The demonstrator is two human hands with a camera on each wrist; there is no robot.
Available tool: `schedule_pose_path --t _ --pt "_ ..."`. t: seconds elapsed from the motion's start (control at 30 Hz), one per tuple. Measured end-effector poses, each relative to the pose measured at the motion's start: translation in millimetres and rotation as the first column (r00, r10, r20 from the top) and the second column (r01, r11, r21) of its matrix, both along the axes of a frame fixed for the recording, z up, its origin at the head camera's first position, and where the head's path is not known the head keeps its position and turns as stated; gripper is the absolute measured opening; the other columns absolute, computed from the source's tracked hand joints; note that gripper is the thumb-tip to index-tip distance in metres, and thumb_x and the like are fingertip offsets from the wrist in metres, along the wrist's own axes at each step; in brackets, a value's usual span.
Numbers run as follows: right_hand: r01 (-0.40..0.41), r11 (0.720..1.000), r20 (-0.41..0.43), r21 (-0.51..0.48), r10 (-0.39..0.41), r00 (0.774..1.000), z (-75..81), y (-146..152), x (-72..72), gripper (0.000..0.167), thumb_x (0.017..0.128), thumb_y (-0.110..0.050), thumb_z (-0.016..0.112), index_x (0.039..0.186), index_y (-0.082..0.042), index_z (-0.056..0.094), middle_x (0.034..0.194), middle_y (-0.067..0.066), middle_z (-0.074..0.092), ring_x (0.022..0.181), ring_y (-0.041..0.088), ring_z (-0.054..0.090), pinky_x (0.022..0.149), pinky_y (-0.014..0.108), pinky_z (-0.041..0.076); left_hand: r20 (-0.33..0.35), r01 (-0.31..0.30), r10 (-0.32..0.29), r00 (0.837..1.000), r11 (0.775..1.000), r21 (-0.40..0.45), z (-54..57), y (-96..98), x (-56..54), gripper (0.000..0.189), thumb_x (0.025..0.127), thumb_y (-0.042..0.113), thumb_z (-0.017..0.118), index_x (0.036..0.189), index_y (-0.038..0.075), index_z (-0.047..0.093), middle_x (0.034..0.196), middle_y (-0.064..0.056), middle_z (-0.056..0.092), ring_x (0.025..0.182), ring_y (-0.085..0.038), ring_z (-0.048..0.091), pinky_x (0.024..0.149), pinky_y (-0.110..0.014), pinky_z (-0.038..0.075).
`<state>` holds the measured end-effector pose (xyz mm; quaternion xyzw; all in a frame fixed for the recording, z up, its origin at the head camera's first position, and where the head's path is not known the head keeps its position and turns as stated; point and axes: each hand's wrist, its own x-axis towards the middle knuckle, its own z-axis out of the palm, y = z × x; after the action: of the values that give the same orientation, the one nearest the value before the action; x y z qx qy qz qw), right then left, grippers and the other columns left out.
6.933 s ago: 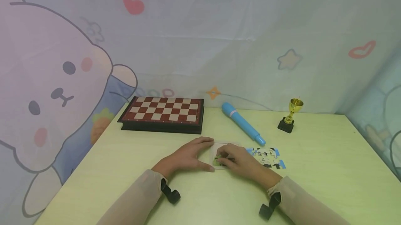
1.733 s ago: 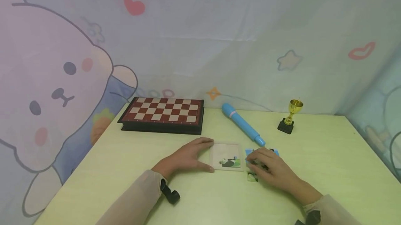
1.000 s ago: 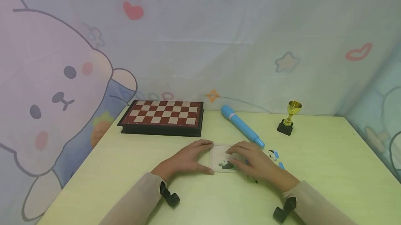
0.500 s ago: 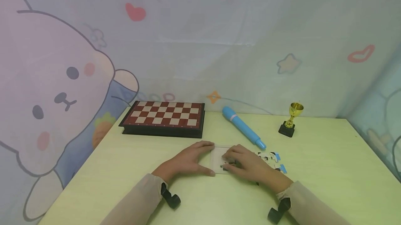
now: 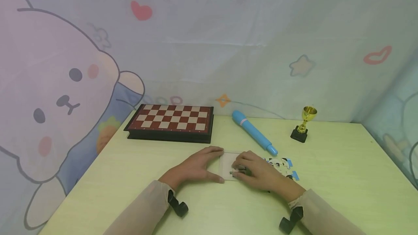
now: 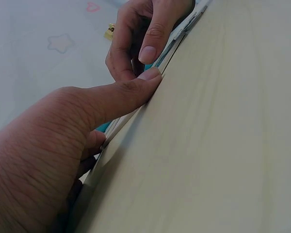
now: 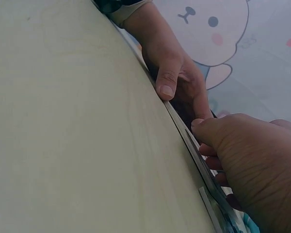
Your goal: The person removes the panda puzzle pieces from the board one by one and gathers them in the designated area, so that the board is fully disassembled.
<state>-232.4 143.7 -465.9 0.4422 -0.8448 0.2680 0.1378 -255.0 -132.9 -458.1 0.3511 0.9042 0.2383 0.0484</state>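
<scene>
A shallow pale puzzle tray [image 5: 226,158] lies flat on the table. My left hand [image 5: 197,166] holds its left side, thumb at the near corner and fingertips at the far corner. My right hand [image 5: 258,171] is over the tray's right half, thumb and fingers curled together on a puzzle piece mostly hidden beneath them. Part of the panda picture [image 5: 233,173] shows in the tray beside the right thumb. Several loose jigsaw pieces [image 5: 285,163], with panda faces and blue edges, lie right of the tray, partly behind the right hand. Both wrist views show the thumbs low by the tray's edge.
A red-and-white chessboard box [image 5: 173,122] stands at the back left. A blue marker-shaped tube [image 5: 254,133] lies behind the tray, its tip near the loose pieces. Farther right stands a small gold trophy cup [image 5: 303,124] on a black base. A printed cloth hangs behind the table.
From the loose pieces, my right hand has moved left over the tray and curled its fingers down onto a piece there. My left hand keeps its place at the tray's left side.
</scene>
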Motion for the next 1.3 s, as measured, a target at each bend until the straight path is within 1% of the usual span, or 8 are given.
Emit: schedule_pose_path --t 0.37,0.57,0.8,1.13,1.3 --pt "-0.014 1.000 -0.016 -0.003 0.014 1.000 -1.7 -1.0 -1.7 0.016 0.094 -0.029 0.074 0.105 -0.019 0.069 0.104 -0.008 0.062 0.101 0.008 0.054 0.086 0.032 0.050 0.006 -0.001 0.001 1.000 1.000 0.008 2.6 -1.3 1.8 0.102 0.075 0.077 0.069 0.155 0.019 0.042 0.158 0.010 0.034 0.145 -0.016 0.033 0.116 -0.042 0.033" --pt "-0.022 1.000 -0.027 -0.006 0.022 0.999 -2.9 -0.7 -2.9 0.017 0.094 -0.031 0.073 0.104 -0.019 0.069 0.104 -0.009 0.061 0.100 0.007 0.055 0.087 0.032 0.050 0.003 0.003 -0.003 1.000 1.000 0.014 1.9 -0.6 2.0 0.102 0.076 0.076 0.069 0.154 0.018 0.042 0.158 0.009 0.034 0.145 -0.017 0.033 0.116 -0.042 0.034" --pt "-0.030 0.999 -0.037 -0.016 0.030 0.999 -3.7 1.1 -3.5 0.016 0.094 -0.030 0.074 0.104 -0.019 0.068 0.103 -0.008 0.061 0.099 0.008 0.055 0.086 0.032 0.050 0.010 -0.005 0.005 1.000 1.000 0.009 1.7 0.3 1.1 0.103 0.075 0.078 0.068 0.155 0.020 0.042 0.158 0.010 0.033 0.145 -0.016 0.033 0.115 -0.042 0.034" --pt "-0.012 1.000 -0.014 0.000 0.012 1.000 -4.3 1.0 -2.4 0.019 0.094 -0.034 0.073 0.106 -0.020 0.067 0.107 -0.010 0.061 0.102 0.008 0.054 0.088 0.032 0.050 0.015 -0.002 0.002 1.000 1.000 0.008 1.1 -0.8 1.4 0.104 0.074 0.078 0.069 0.155 0.020 0.041 0.159 0.009 0.033 0.146 -0.016 0.033 0.115 -0.042 0.034" --pt "-0.011 1.000 -0.012 -0.004 0.011 1.000 -3.6 0.5 -1.6 0.020 0.093 -0.033 0.074 0.106 -0.020 0.068 0.107 -0.010 0.061 0.102 0.008 0.054 0.088 0.032 0.050 0.012 0.001 -0.001 1.000 1.000 0.011 1.0 -0.5 1.5 0.103 0.074 0.078 0.069 0.155 0.019 0.042 0.159 0.009 0.034 0.145 -0.016 0.033 0.115 -0.042 0.034"
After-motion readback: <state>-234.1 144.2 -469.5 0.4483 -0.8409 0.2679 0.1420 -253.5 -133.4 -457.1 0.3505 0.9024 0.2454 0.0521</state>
